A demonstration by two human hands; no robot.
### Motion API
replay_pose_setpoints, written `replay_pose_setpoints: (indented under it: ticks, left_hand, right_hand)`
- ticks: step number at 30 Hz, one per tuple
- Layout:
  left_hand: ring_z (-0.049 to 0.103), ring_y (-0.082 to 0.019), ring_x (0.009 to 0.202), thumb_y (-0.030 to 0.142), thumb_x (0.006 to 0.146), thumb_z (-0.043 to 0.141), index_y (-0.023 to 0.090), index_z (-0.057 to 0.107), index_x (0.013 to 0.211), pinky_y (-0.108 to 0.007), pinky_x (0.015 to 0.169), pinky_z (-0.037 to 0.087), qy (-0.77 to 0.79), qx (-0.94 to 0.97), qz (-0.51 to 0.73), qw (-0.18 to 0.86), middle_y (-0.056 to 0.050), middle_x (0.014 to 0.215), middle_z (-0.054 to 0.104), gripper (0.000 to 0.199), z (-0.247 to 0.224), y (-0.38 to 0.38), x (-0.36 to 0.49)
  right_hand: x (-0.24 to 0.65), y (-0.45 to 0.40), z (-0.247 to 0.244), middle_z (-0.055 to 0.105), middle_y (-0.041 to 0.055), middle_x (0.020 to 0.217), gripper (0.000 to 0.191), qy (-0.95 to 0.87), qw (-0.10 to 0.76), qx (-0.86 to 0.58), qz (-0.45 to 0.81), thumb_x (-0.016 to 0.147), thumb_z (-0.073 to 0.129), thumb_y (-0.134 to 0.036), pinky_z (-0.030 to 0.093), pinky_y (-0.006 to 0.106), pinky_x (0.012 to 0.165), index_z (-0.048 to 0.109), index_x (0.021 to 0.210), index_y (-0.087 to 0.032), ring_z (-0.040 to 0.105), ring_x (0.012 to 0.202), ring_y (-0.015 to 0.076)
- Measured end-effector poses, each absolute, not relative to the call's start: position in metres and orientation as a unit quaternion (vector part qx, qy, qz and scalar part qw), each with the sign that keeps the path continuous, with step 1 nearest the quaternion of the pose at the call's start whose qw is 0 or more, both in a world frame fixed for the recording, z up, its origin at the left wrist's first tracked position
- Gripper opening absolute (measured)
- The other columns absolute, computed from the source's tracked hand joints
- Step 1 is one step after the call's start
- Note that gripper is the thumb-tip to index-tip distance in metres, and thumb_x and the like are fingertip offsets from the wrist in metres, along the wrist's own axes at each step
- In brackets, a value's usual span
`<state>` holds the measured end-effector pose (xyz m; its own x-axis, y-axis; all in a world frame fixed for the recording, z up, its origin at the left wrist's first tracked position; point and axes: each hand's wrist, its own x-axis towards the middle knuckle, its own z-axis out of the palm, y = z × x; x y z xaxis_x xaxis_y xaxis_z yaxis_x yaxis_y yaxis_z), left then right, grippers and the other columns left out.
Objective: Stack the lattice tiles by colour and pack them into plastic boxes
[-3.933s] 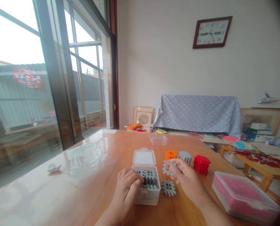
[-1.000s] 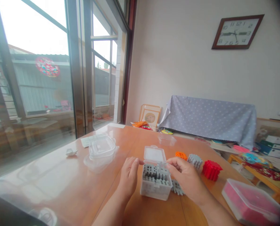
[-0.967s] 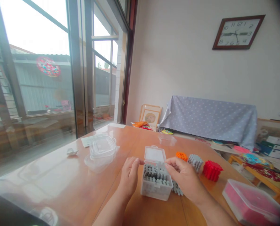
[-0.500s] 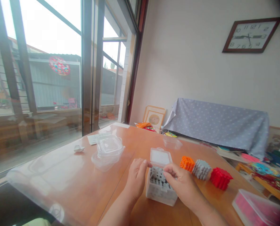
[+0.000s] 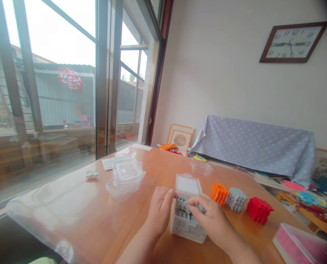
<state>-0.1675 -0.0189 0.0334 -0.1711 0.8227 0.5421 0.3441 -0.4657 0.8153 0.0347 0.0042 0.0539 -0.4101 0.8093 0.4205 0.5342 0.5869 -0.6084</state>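
A clear plastic box (image 5: 187, 231) stands in front of me with its lid (image 5: 188, 184) hinged open toward the far side. Grey plastic pieces (image 5: 183, 207) with notches and holes are packed inside. My left hand (image 5: 160, 207) is at the box's left rim, thumb and fingers pinched at the left edge of an upper grey piece. At the right rim, my right hand (image 5: 209, 212) has its thumb and forefinger closed at that piece's other side. My fingers partly cover the piece and the box's right side.
To the right stand orange (image 5: 219, 194), grey (image 5: 236, 200) and red (image 5: 259, 210) stacks of plastic pieces. A clear box with pink contents (image 5: 301, 244) is at the near right. Clear containers (image 5: 126, 178) lie at left, another (image 5: 201, 168) at the back.
The grey piece between my hands sits lower and looks more tilted in the box. My right fingertips have shifted slightly left; my left hand has hardly moved.
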Motion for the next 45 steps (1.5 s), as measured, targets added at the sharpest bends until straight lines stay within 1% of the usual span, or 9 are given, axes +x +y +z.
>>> replay_pose_setpoints:
  ticks: [6,13,19,23,35,38,41,45]
  left_hand:
    - [0.060,-0.023,0.089,0.044,0.103,0.037,0.023,0.068,0.075,-0.035,0.087,0.042,0.476,0.619,0.593,0.197,-0.003,0.083,0.070,0.047,0.035,-0.019,-0.167]
    - [0.060,-0.022,0.090,0.043,0.104,0.037,0.023,0.069,0.075,-0.035,0.087,0.043,0.478,0.624,0.588,0.192,-0.003,0.083,0.069,0.047,0.035,-0.018,-0.166]
    - [0.058,-0.023,0.089,0.039,0.099,0.044,0.023,0.067,0.072,-0.035,0.084,0.043,0.496,0.628,0.570,0.184,-0.003,0.080,0.068,0.039,0.034,-0.017,-0.165]
    - [0.058,-0.022,0.090,0.037,0.099,0.044,0.023,0.067,0.071,-0.035,0.085,0.043,0.495,0.632,0.565,0.188,-0.003,0.081,0.067,0.038,0.035,-0.016,-0.164]
    - [0.058,-0.021,0.091,0.032,0.098,0.045,0.023,0.064,0.067,-0.033,0.086,0.042,0.502,0.641,0.554,0.175,-0.002,0.080,0.068,0.038,0.031,-0.014,-0.164]
    - [0.059,-0.021,0.093,0.032,0.098,0.043,0.023,0.064,0.068,-0.033,0.088,0.042,0.505,0.645,0.552,0.159,-0.002,0.083,0.069,0.038,0.031,-0.014,-0.164]
    - [0.059,-0.021,0.092,0.031,0.099,0.042,0.023,0.063,0.068,-0.034,0.089,0.041,0.502,0.660,0.539,0.146,-0.002,0.084,0.069,0.038,0.033,-0.016,-0.163]
    - [0.058,-0.020,0.092,0.029,0.100,0.040,0.022,0.061,0.066,-0.035,0.091,0.039,0.493,0.675,0.529,0.148,-0.001,0.084,0.069,0.041,0.035,-0.016,-0.163]
  right_hand:
    - [0.036,0.004,0.053,0.069,0.0050,0.094,0.017,-0.823,0.369,-0.401,0.162,0.093,0.057,-0.032,0.050,0.034,0.084,0.073,0.092,-0.026,0.064,0.093,0.0225]
    - [0.036,0.000,0.050,0.068,0.0025,0.092,0.016,-0.825,0.347,-0.411,0.172,0.093,0.058,-0.027,0.050,0.032,0.084,0.073,0.088,-0.028,0.065,0.092,0.0208]
    - [0.037,-0.001,0.051,0.066,0.0027,0.091,0.015,-0.830,0.361,-0.397,0.154,0.091,0.058,-0.023,0.050,0.031,0.082,0.072,0.087,-0.027,0.064,0.091,0.0207]
    - [0.037,0.000,0.050,0.066,0.0030,0.090,0.017,-0.845,0.363,-0.373,0.123,0.091,0.057,-0.019,0.050,0.032,0.082,0.071,0.088,-0.027,0.064,0.091,0.0208]
    - [0.035,-0.008,0.056,0.064,0.0020,0.090,0.015,-0.844,0.318,-0.409,0.140,0.093,0.056,-0.022,0.045,0.033,0.082,0.070,0.090,-0.026,0.061,0.093,0.0211]
    - [0.034,-0.009,0.057,0.064,0.0020,0.091,0.014,-0.845,0.314,-0.411,0.137,0.093,0.056,-0.021,0.044,0.033,0.082,0.069,0.090,-0.026,0.060,0.093,0.0215]
    - [0.032,-0.008,0.058,0.064,0.0015,0.092,0.014,-0.847,0.312,-0.408,0.134,0.094,0.054,-0.020,0.043,0.034,0.083,0.067,0.092,-0.026,0.059,0.094,0.0215]
    - [0.032,-0.008,0.057,0.064,0.0010,0.094,0.014,-0.848,0.313,-0.404,0.142,0.095,0.052,-0.019,0.043,0.034,0.084,0.064,0.094,-0.026,0.059,0.095,0.0214]
